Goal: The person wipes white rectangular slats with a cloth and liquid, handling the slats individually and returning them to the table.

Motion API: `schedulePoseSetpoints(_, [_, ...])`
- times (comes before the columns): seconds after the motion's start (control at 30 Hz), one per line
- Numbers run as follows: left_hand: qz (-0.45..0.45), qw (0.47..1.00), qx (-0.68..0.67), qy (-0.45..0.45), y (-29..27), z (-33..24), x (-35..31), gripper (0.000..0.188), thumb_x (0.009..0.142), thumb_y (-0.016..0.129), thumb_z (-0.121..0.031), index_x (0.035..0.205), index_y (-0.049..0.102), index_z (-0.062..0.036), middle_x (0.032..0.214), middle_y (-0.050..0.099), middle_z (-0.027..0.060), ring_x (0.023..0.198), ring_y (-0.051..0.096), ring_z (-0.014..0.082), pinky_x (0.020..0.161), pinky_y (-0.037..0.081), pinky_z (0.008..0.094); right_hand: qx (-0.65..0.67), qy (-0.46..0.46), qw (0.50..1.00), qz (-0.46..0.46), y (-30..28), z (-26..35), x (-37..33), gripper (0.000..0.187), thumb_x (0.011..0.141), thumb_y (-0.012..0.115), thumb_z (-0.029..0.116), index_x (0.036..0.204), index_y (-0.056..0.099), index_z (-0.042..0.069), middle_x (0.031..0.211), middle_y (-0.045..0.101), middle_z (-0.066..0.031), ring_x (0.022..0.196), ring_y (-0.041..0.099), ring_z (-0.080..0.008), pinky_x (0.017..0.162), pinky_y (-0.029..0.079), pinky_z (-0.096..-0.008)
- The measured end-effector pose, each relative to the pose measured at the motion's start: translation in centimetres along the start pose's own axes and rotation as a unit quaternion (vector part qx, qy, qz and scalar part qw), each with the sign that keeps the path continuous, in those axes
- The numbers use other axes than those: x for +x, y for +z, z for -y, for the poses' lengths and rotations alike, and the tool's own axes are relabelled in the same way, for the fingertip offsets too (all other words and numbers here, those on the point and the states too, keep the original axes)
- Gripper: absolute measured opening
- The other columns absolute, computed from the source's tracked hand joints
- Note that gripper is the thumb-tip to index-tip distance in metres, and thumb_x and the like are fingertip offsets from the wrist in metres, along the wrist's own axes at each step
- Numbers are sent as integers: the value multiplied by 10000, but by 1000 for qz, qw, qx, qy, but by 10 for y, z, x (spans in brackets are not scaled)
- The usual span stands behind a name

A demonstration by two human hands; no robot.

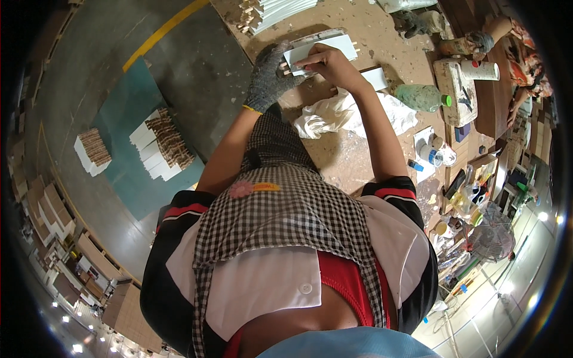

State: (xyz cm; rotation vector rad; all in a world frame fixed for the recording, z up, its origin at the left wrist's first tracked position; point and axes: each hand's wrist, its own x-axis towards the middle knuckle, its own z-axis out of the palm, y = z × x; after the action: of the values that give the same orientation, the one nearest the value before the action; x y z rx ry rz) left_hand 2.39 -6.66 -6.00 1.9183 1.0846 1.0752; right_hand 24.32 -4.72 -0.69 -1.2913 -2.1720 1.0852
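Observation:
My left hand (267, 80), in a grey knitted glove with a yellow cuff, grips the left edge of a white rectangular panel (341, 45). Short light wooden pegs stick out from the panel's ends. Over the panel's face is my bare right hand (334, 67), its fingers curled and pressed together close to the surface. Whether anything small sits between those fingertips is hidden. Beneath the panel shows part of a pale tray or block (322, 33). A crumpled white cloth (331, 113) lies just nearer to me on the worktable (346, 158).
Stacked white pieces (280, 13) lie at the table's far edge. To the right are a green-capped plastic bottle (421, 97), a white tub (480, 70) and a glove (409, 24). Another person's arm (495, 30) reaches in there. More white stacks (158, 146) sit on a green floor sheet.

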Motion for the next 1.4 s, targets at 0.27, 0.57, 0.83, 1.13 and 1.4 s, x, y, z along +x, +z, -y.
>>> schedulePoseSetpoints(0.27, [1,1000,-10,2,-1,-1,2,836,781,863,-100,1489,429,-5,1325,581,192,1180,601,286,986,523,383,56,-1,998,-36,5,0,-2,343,845,749,-1,1120,799,197,953,664,-92,852,661,-242,796,551,-365])
schedulePoseSetpoints(0.57, [7,999,32,1,1,10,-1,853,773,876,-128,1495,433,-19,1318,582,199,1175,607,307,990,519,403,6,15,999,-42,4,-2,-2,356,846,754,10,1134,796,214,950,656,-80,841,653,-238,787,543,-368])
schedulePoseSetpoints(0.83, [29,994,-70,-78,5,16,-5,837,785,862,-127,1497,435,-23,1316,589,203,1155,611,308,998,512,400,20,26,997,-71,7,1,-2,322,864,741,20,1128,795,195,958,664,-79,843,652,-242,788,539,-364])
schedulePoseSetpoints(1.13, [9,1000,-11,-19,-1,4,0,862,757,868,-104,1499,436,-27,1304,597,195,1163,608,313,1002,509,409,23,40,998,-44,2,4,-3,324,871,728,0,1134,791,177,977,665,-87,894,675,-240,816,559,-350])
schedulePoseSetpoints(1.4, [8,1000,-7,-4,-2,3,0,891,746,882,-108,1508,425,-33,1309,591,196,1175,604,313,1000,513,406,65,31,997,-34,1,3,-3,326,879,702,-34,1123,794,161,990,677,-100,887,690,-245,809,568,-356])
